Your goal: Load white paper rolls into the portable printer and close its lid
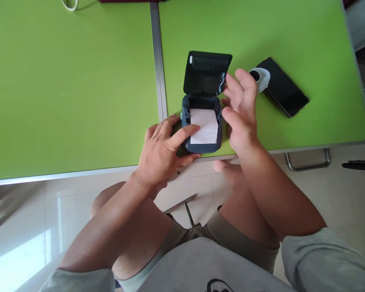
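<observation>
So the printer-like gadget sits at the near edge of the green table, right in front of the person, with its dark lid swung up and a white paper piece over the open bay; looks like a small plastic shell, so probably light, stiff and a bit smooth, the sort of thing that'd skate around if nobody braced it.

The left hand has that covered; fingers at the left side, thumb around by the front edge, index finger laid on the paper; so it's a loose clasp on the body, not a hard squeeze. The right hand is spread and relaxed, not gripping anything that shows; its fingertips are right by the lid's right edge, though whether they actually touch is hard to tell.

Best hold is likely low on the body, from both sides; the lid seems thin and the hinge is probably the fragile bit, so nobody should lift by it. The paper looks soft and easily creased; flat fingertip pressure or a pinch at its edges would suit it. The phone and white roll are off to the right, near that hand.
</observation>
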`<move>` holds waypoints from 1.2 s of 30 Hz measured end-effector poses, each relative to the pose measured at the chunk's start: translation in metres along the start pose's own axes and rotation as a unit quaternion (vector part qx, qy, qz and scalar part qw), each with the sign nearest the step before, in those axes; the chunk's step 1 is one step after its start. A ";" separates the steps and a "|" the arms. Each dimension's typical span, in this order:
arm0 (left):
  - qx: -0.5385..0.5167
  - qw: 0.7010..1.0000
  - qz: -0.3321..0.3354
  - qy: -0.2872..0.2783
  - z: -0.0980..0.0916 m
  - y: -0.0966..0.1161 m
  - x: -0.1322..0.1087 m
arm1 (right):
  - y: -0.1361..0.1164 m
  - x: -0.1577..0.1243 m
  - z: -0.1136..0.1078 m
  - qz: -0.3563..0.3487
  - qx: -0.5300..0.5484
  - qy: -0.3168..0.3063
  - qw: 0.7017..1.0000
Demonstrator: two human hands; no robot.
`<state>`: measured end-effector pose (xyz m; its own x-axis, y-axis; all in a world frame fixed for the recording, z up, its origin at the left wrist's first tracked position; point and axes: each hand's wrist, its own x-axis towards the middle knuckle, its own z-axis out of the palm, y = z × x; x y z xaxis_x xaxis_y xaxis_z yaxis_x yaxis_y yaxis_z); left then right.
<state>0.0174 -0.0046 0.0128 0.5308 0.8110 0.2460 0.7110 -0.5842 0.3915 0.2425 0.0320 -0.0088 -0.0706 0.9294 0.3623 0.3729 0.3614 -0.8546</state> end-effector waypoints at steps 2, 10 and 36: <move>0.004 1.000 -0.002 -0.001 0.000 0.000 0.000 | 0.002 0.001 -0.001 0.028 -0.002 0.023 0.999; 0.002 1.000 0.001 0.011 0.002 -0.002 0.000 | -0.009 0.000 0.003 0.040 0.033 0.043 0.998; 0.018 0.999 -0.047 0.002 0.005 -0.003 0.002 | -0.015 0.000 0.000 0.034 -0.102 0.070 0.992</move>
<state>0.0188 -0.0019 0.0074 0.4591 0.8627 0.2122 0.7738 -0.5057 0.3816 0.2366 0.0266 0.0034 0.0861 0.9265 0.3663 0.5533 0.2613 -0.7910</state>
